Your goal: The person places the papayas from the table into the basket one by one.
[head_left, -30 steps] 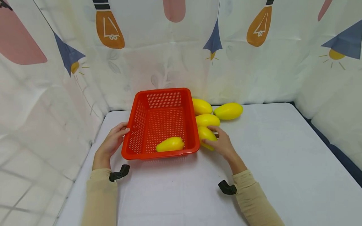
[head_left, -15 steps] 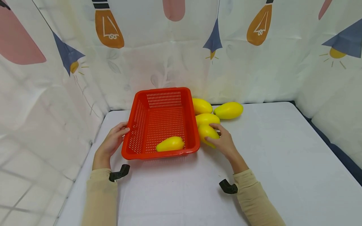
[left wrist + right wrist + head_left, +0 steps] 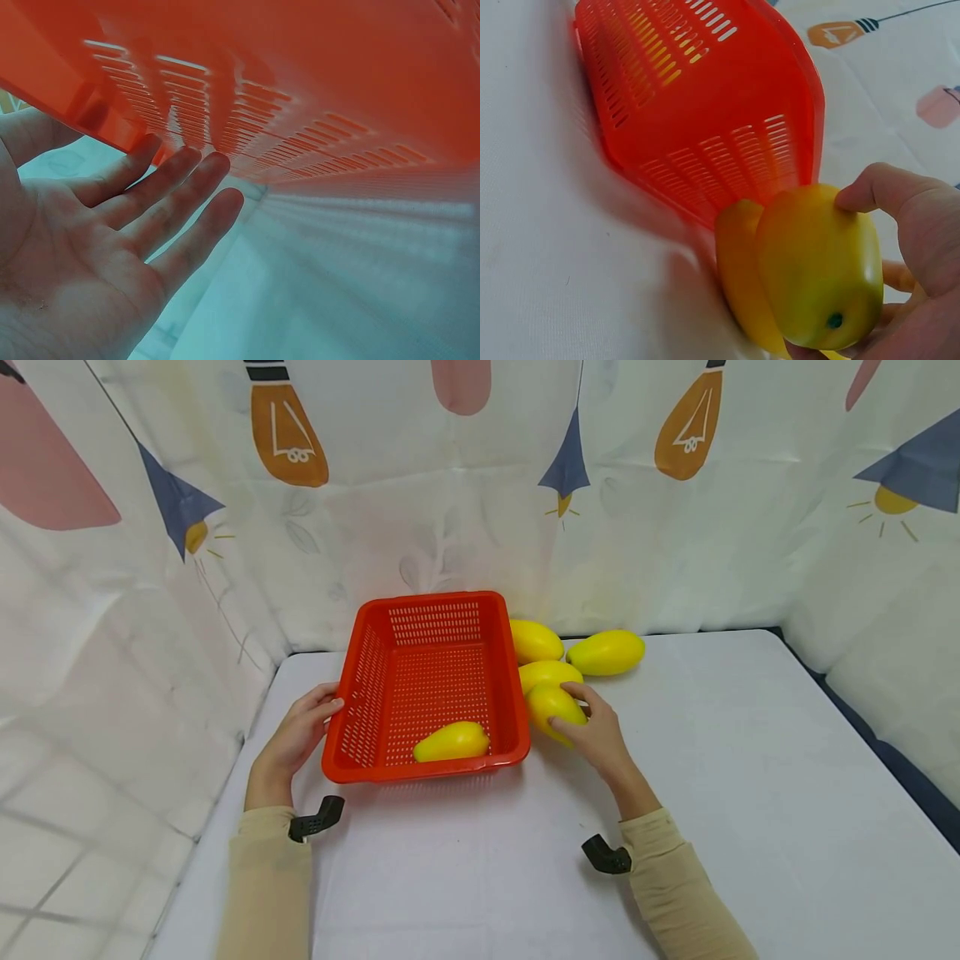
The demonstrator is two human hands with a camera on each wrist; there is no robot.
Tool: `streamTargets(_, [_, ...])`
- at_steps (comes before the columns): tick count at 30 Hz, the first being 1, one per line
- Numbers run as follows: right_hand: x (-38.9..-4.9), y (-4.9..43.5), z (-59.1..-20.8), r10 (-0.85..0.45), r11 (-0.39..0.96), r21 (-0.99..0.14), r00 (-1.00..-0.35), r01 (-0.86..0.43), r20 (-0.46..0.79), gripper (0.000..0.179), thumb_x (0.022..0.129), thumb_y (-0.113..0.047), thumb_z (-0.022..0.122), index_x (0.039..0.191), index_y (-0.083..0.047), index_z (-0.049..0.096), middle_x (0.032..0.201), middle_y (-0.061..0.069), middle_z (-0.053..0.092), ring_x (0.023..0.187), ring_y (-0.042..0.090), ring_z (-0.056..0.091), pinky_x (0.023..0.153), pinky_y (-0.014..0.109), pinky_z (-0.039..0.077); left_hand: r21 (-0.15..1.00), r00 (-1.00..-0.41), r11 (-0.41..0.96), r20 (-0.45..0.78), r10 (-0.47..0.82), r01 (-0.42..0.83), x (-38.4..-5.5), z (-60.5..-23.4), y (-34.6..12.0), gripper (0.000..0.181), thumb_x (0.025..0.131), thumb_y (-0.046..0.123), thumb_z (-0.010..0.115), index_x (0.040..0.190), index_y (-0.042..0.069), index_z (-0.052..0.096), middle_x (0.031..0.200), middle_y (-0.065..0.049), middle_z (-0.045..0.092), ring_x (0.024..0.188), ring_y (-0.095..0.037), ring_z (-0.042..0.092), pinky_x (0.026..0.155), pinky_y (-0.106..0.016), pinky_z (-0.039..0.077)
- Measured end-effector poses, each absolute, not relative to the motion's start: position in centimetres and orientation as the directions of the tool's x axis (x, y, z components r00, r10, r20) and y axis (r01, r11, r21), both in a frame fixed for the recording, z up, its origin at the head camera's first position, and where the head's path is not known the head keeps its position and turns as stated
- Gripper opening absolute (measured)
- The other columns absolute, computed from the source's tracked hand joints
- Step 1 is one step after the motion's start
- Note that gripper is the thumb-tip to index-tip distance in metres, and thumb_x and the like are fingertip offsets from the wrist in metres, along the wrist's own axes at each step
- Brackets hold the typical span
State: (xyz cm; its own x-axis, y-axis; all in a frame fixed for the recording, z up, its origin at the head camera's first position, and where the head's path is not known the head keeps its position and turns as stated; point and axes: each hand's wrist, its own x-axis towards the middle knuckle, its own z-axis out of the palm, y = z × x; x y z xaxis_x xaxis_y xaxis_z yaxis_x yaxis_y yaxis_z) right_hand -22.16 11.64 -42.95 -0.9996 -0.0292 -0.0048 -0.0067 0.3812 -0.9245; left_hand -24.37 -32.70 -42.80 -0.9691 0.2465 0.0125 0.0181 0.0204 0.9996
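Note:
A red perforated plastic basket (image 3: 438, 668) stands at the table's far side with one yellow mango (image 3: 452, 742) lying inside. My left hand (image 3: 295, 739) holds its left rim; the thumb lies over the rim, and the left wrist view shows fingers (image 3: 202, 180) against the outer wall. At the basket's right side my right hand (image 3: 596, 731) grips another mango (image 3: 553, 712), thumb on one side and fingers round the other. In the right wrist view this mango (image 3: 821, 270) shows a dark stem spot and overlaps one behind it (image 3: 739, 270).
Near the held fruit lie more mangoes: one right behind it (image 3: 551, 673), one by the basket's back right corner (image 3: 535, 642), and one farther right (image 3: 606, 652). A white cloth covers the table (image 3: 735, 760). A patterned curtain (image 3: 480, 527) closes off the back and sides.
The right hand has moved slightly right and away from the person with its mango, which has shifted a little from the basket's side. The left hand and basket stay put.

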Motion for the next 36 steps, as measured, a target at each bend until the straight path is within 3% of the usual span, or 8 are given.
streamTargets(13, [-22.07, 11.64, -42.81, 0.005, 0.349, -0.937, -1.000, -0.020, 0.023, 0.057, 0.085, -0.020, 0.070, 0.138, -0.015, 0.048, 0.145, 0.007, 0.047, 0.122, 0.032, 0.045, 0.102, 0.047, 0.040, 1.000, -0.967, 0.006, 0.021, 0.253, 0.023, -24.35, -42.76, -32.68, 0.036, 0.102, 0.020, 0.046, 0.133, 0.002, 0.041, 0.112, 0.002, 0.060, 0.099, -0.007, 0.060, 0.084, -0.017, 0.050])
streamTargets(36, [-22.23, 11.63, -42.30, 0.037, 0.250, -0.967, -0.997, -0.056, 0.067, 0.051, 0.088, -0.012, 0.067, 0.137, -0.011, 0.051, 0.140, 0.009, 0.052, 0.116, 0.032, 0.051, 0.099, 0.040, 0.042, 1.000, -0.969, 0.023, 0.003, 0.247, 0.008, -24.38, -42.82, -32.74, 0.037, 0.102, 0.022, 0.046, 0.134, 0.004, 0.041, 0.115, 0.002, 0.060, 0.101, -0.009, 0.059, 0.087, -0.017, 0.049])
